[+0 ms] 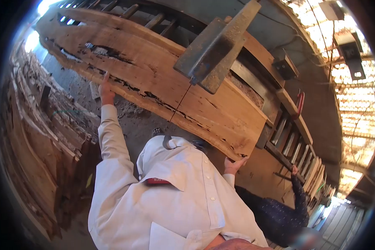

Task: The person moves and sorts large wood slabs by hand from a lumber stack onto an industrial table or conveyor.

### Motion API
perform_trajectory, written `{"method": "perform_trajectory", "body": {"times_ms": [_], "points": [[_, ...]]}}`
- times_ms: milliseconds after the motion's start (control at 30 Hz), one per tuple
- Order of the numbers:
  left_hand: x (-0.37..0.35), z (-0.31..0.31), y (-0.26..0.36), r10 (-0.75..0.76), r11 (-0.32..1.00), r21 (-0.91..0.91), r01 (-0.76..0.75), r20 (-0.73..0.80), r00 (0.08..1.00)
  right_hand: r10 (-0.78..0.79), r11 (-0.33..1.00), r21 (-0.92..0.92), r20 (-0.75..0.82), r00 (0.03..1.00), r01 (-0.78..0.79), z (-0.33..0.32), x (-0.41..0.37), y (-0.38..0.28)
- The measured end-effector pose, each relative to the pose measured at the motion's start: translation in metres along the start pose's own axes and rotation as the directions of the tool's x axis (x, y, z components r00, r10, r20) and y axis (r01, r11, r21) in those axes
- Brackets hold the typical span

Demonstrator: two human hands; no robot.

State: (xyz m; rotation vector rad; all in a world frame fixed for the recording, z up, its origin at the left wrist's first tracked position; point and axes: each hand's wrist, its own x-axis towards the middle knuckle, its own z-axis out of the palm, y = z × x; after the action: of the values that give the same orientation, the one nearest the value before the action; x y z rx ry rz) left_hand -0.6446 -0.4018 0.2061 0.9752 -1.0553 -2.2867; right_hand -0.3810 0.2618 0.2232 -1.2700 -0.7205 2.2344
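A long, live-edged wooden slab [154, 71] with dark cracks and holes lies in front of me. My left hand [106, 91] grips its near edge toward the left, one digit stretched over the top and the other fingers mostly hidden. At the right end, my right hand [235, 165] holds the near corner, with part of the hand hidden under the wood. Over the slab stands a grey metal machine guard [216, 54]. From below its tip, a thin dark line crosses the slab to the near edge.
Roller tracks [285, 137] extend beyond both slab ends. Rough boards [37, 146] are stacked on my left. A co-worker [279, 212] in dark, dotted clothing stands at right, one hand [295, 170] by the rollers. Sawdust [131, 109] lies below the slab.
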Motion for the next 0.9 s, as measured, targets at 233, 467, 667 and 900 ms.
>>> {"method": "perform_trajectory", "body": {"times_ms": [233, 467, 667, 900], "points": [[-0.013, 0.000, 0.001, 0.103, 0.995, 0.014, -0.103, -0.029, 0.994, 0.176, 0.973, -0.163, 0.080, 0.981, -0.162, 0.003, -0.026, -0.016], [-0.015, 0.002, 0.001, 0.076, 0.997, 0.036, -0.075, -0.040, 0.996, 0.230, 0.958, -0.206, 0.149, 0.962, -0.197, 0.010, -0.047, -0.025], [-0.027, 0.011, 0.006, 0.116, 0.993, 0.006, -0.116, -0.008, 0.993, 0.165, 0.979, -0.150, 0.185, 0.969, -0.138, -0.003, -0.029, -0.020], [-0.045, 0.023, 0.012, 0.161, 0.987, 0.025, -0.161, -0.004, 0.987, 0.110, 0.992, -0.067, 0.058, 0.992, -0.106, -0.006, -0.005, -0.009]]}}
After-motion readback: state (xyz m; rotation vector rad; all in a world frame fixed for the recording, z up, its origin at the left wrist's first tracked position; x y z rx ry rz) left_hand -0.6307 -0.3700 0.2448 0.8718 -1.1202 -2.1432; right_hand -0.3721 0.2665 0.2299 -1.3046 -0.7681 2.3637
